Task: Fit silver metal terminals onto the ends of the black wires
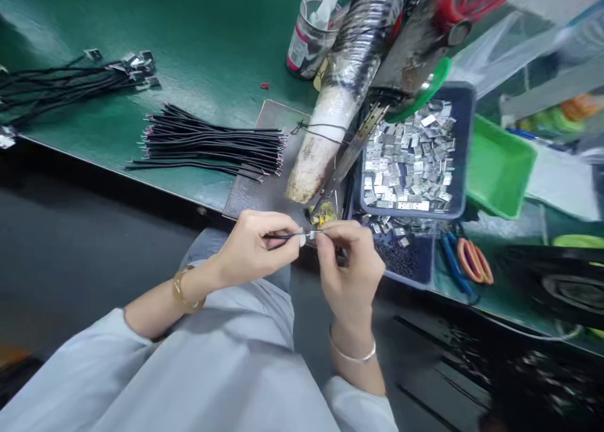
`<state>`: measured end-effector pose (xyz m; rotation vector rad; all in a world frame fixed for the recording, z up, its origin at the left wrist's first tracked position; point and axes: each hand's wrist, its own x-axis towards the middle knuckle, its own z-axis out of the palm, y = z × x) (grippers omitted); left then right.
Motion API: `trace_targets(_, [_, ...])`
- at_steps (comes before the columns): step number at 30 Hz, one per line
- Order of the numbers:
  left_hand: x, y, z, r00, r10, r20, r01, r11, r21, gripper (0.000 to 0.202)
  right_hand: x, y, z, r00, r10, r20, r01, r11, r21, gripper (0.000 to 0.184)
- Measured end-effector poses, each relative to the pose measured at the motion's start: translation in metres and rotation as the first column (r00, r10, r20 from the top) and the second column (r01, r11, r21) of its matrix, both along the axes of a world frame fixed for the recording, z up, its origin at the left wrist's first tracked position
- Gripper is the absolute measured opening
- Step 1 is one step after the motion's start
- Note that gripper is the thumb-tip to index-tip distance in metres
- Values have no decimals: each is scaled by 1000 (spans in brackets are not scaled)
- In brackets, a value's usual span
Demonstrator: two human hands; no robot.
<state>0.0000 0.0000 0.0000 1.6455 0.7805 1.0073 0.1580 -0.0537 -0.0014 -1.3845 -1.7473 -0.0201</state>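
Black cable [279, 236] strung between your two hands.
Left hand [257, 243] pinches the cable; right hand [352, 259], narrow, pinches a small silvery piece [312, 234] at its tip. Cut-cable bundle [212, 144] lies beyond your left hand; tray [409, 214] of metal parts [415, 158] sits beyond your right, farther right.

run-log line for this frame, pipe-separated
left grip: black cable | right grip: closed, item unclear | cable stack: across bench and plate | metal parts: in bin

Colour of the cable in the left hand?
Black cable; shows best in the head view.
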Motion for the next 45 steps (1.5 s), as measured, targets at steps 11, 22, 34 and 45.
trace_targets(11, [1, 3, -1, 998, 64, 14, -62, 994, -88, 18, 2, -16, -11, 973, -180, -142, 214, 936, 281, 19])
trace_targets(22, [7, 3, -11, 968, 229, -104, -180, 919, 350, 18, -10, 0, -10, 978, -162, 130, 143, 979, 143, 17])
trace_targets(34, [11, 5, -3, 917, 370, -146, -221, 778, 588, 21, -9, 3, -2, 992, -119, 51, 113, 988, 107, 17])
trace_targets(45, [9, 5, -2, 917, 338, -213, -161, 799, 579, 24, -8, -4, 1, 983, -149, 103, 146, 989, 39, 13])
